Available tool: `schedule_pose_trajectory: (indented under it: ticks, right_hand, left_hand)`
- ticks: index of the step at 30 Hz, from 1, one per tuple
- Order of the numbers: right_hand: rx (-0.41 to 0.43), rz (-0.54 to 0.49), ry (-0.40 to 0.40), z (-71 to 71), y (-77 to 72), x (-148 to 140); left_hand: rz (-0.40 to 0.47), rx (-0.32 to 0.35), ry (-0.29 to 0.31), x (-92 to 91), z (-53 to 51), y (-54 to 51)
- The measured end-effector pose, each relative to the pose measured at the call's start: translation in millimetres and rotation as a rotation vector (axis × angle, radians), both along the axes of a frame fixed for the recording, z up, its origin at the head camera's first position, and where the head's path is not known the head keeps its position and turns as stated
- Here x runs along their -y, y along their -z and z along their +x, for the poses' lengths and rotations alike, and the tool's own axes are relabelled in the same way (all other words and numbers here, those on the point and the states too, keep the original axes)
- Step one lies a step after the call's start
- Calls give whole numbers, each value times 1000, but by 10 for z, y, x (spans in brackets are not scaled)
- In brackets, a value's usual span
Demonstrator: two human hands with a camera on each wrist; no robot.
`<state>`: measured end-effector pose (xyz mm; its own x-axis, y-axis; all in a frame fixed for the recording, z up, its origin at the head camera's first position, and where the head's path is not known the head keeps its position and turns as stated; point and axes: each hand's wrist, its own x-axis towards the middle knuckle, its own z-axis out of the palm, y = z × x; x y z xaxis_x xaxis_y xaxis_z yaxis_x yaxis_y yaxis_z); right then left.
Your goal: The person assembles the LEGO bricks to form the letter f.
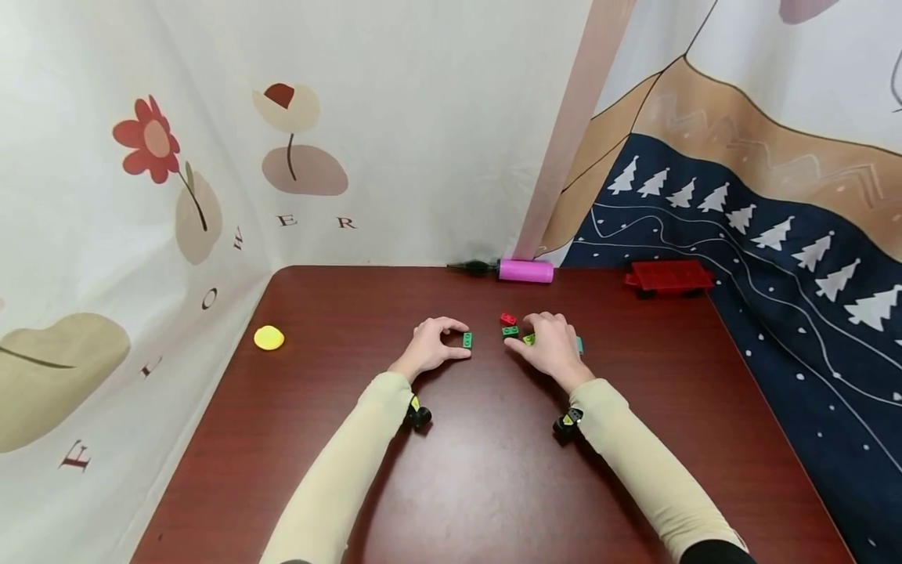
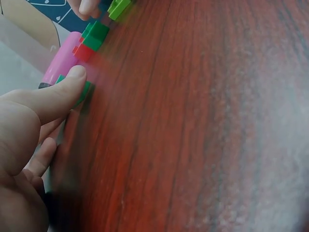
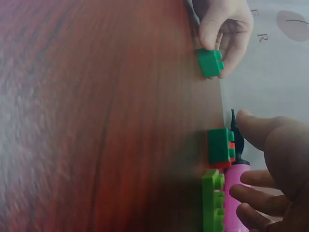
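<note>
1. Your left hand (image 1: pixel 430 342) pinches a small green brick (image 3: pixel 209 64) between thumb and fingers, left of the pink cylinder (image 1: pixel 525 271) and nearer you.
2. Your right hand (image 1: pixel 553 345), thumb spread and fingers loosely bent, is beside a lime brick (image 3: pixel 210 203), on your side of the cylinder.
3. A red brick (image 1: pixel 508 319) and a second green brick (image 1: pixel 510 332) sit close together, your side of the cylinder; a teal brick (image 1: pixel 579 345) peeks out to its right.
4. A red wheeled cart (image 1: pixel 669 276) stands right of the cylinder, a yellow disc (image 1: pixel 268 338) well left.
</note>
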<state>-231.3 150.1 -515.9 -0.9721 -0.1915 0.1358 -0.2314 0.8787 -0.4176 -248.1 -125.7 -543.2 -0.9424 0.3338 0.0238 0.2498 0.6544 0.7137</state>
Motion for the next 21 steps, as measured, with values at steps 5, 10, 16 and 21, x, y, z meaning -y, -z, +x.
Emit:
schedule_pose_trajectory:
  ticks: [5, 10, 16, 21]
  right_hand:
    - [-28, 18, 34, 5, 50, 53]
    - [-24, 30, 53, -16, 91, 99]
    - [-17, 56, 61, -21, 129, 152]
    - [-63, 78, 82, -32, 151, 195]
  left_hand:
    - [14, -18, -3, -2, 13, 6]
    - [24, -35, -18, -8, 11, 16]
    - [20, -47, -26, -15, 14, 44]
    - [28, -65, -32, -31, 4, 54]
